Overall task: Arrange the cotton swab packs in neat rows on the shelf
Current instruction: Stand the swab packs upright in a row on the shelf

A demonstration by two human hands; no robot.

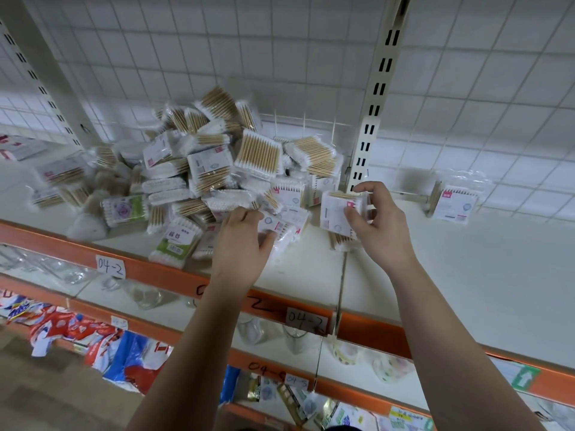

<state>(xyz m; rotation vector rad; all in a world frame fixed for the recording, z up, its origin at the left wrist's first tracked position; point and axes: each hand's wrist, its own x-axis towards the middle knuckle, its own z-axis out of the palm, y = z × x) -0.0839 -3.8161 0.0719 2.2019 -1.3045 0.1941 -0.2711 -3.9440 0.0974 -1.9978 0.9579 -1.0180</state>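
The right hand pinches a cotton swab pack between thumb and curled fingers, holding it upright just right of the pile. This pack is a flat clear bag of wooden-stemmed swabs with white tips, and its white label carries a small red mark. The left hand grips a second pack at the pile's near right edge. The pile lies jumbled on the white shelf, its packs at all angles. A lone pack stands well right of the pile.
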